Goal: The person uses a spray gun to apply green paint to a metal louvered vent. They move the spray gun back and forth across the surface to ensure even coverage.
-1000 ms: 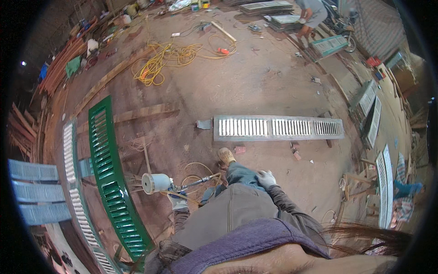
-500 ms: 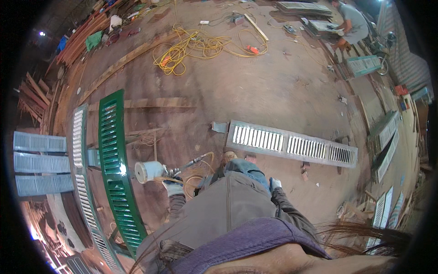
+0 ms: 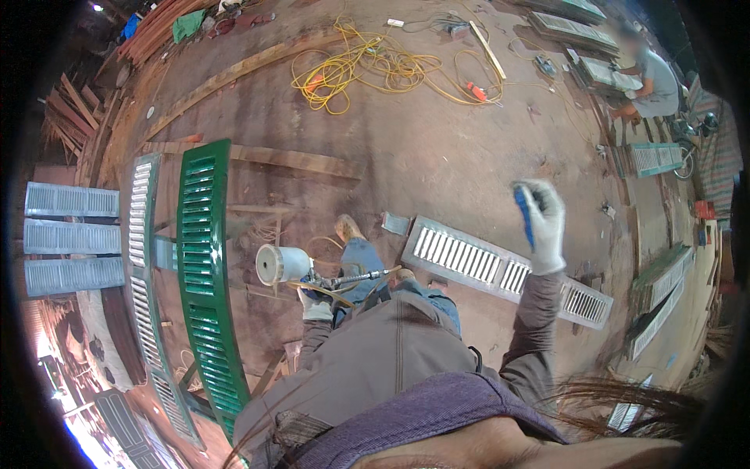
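Note:
My left hand (image 3: 316, 305), in a white and blue work glove, is closed around a paint spray gun (image 3: 332, 281) beside my body. The gun's round grey-white cup (image 3: 283, 265) points left, toward a glossy green louvred shutter (image 3: 205, 273) propped lengthwise. My right hand (image 3: 542, 223), gloved the same way, is raised over the right side with fingers loosely bent and nothing visible in it. Below it, a grey louvred shutter (image 3: 449, 244) lies near the floor, partly hidden by my forearm. Another grey shutter (image 3: 141, 234) stands left of the green one.
Three pale shutters (image 3: 72, 237) stand at the far left. A tangled yellow hose (image 3: 367, 66) crosses the floor ahead, and wooden beams (image 3: 297, 162) lie nearer. At the far right a person (image 3: 655, 82) crouches by stacked shutters (image 3: 570, 31). More panels (image 3: 660, 285) lean along the right.
My right hand has risen from beside my hip, out to the right and forward. The spray gun has shifted slightly right, still in my left hand. The view has turned, and a foot shows further left.

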